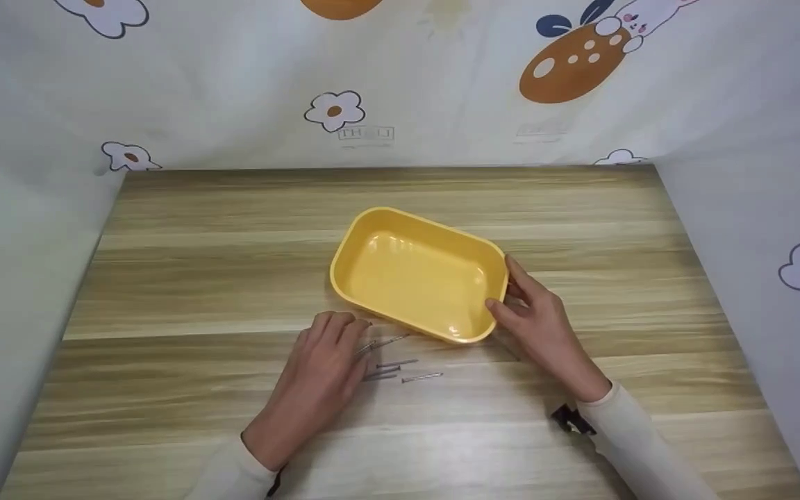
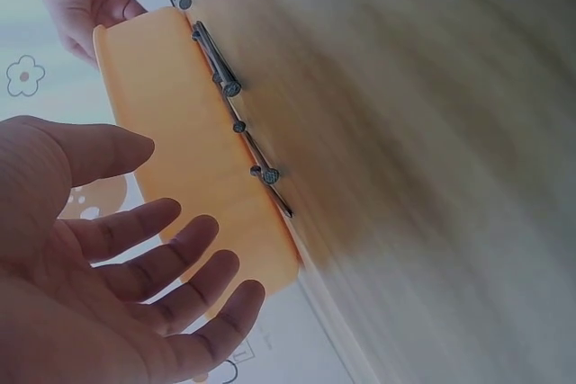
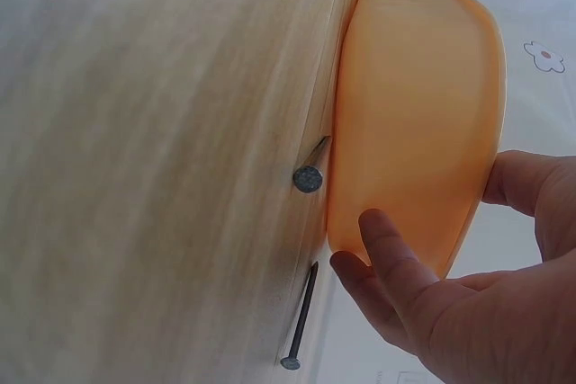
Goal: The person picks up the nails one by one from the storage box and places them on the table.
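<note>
An empty yellow plastic box [image 1: 410, 278] stands on the table, slightly turned. My right hand [image 1: 546, 330] grips its right end, thumb over the rim and fingers along the outside; the right wrist view shows those fingertips [image 3: 382, 231] against the wall. On the near side of the box lie several loose metal nails [image 1: 422, 378], with more nails [image 2: 232, 85] in the left wrist view. Beside them, my left hand [image 1: 320, 368] is held low, partly covering some. Its fingers [image 2: 193, 245] are loosely bent and apart in the left wrist view, with nothing between them.
The wood-grain table [image 1: 198, 278] is bounded by a pale patterned sheet [image 1: 233, 90] at the back and sides. A dark clip-like piece [image 1: 572, 420] sits by the right sleeve. In the right wrist view, a nail [image 3: 301, 317] lies near the box's end.
</note>
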{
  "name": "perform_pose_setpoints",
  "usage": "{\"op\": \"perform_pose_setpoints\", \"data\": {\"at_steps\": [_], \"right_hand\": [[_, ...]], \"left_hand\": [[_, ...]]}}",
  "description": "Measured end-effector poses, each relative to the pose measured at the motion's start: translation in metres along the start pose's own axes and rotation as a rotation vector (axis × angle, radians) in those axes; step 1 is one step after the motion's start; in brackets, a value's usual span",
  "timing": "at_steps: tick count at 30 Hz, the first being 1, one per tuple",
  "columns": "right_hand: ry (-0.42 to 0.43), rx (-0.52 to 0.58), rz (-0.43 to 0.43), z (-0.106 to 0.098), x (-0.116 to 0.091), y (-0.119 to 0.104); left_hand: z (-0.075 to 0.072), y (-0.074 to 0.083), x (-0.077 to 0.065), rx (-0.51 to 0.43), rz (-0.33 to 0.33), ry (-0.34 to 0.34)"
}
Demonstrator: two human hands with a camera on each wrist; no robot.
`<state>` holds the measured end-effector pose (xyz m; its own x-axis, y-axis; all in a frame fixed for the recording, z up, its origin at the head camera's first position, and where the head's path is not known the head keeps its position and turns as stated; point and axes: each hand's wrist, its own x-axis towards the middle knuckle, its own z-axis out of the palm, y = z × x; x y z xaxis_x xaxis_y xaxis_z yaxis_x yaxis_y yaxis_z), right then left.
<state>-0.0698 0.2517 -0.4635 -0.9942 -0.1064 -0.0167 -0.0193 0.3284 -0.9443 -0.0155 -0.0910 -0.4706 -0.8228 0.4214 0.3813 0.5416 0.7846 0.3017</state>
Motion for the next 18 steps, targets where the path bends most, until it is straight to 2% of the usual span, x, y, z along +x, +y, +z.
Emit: {"op": "perform_pose_setpoints", "data": {"at_steps": [18], "right_hand": [[-0.004,0.042,-0.010,0.0011,0.0004,0.0008]], "left_hand": [[-0.0003,0.0005,0.0005,-0.004,-0.026,-0.019]]}}
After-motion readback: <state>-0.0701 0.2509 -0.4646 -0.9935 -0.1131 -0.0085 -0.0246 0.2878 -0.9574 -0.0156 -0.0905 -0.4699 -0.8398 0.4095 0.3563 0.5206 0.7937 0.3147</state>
